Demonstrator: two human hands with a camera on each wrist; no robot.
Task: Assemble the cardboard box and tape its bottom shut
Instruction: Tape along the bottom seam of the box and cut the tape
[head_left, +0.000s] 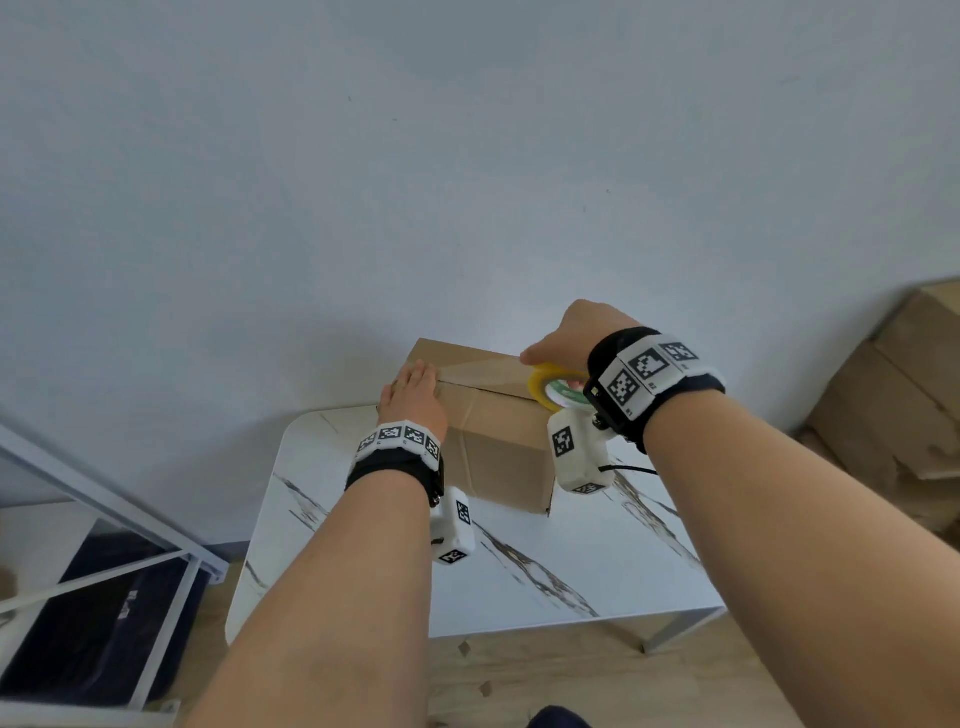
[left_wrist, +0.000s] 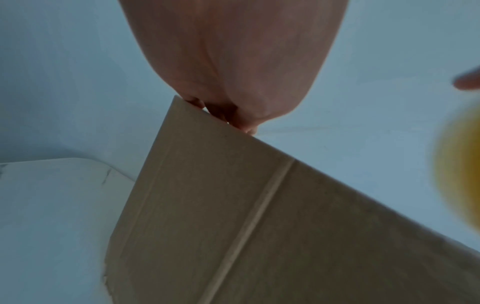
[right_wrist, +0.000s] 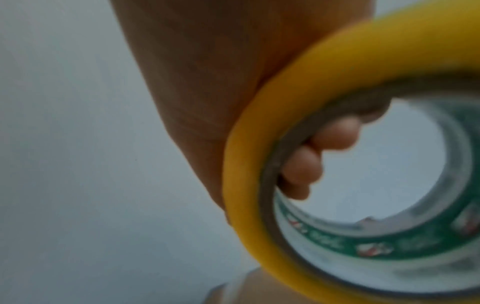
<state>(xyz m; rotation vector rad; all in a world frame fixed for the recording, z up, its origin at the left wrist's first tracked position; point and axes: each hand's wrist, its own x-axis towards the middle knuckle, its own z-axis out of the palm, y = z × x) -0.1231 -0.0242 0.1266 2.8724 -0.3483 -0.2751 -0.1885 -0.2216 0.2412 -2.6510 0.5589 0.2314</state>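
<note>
A brown cardboard box (head_left: 493, 447) stands on the white marble-look table (head_left: 374, 561), its closed flaps facing up. Clear tape lies along the top seam. My left hand (head_left: 413, 397) rests flat on the box's top left edge, fingers straight; in the left wrist view the left hand (left_wrist: 233, 72) meets the box (left_wrist: 246, 216) at its upper edge. My right hand (head_left: 566, 343) grips a yellow tape roll (head_left: 553, 389) at the box's top right edge, thumb pressing on the top. In the right wrist view, fingers (right_wrist: 327, 135) curl through the core of the tape roll (right_wrist: 259, 164).
The table stands against a pale wall. Flattened and stacked cardboard (head_left: 893, 400) lies at the right on the wooden floor (head_left: 571, 680). A white metal frame (head_left: 104, 519) with a dark item under it is at the lower left.
</note>
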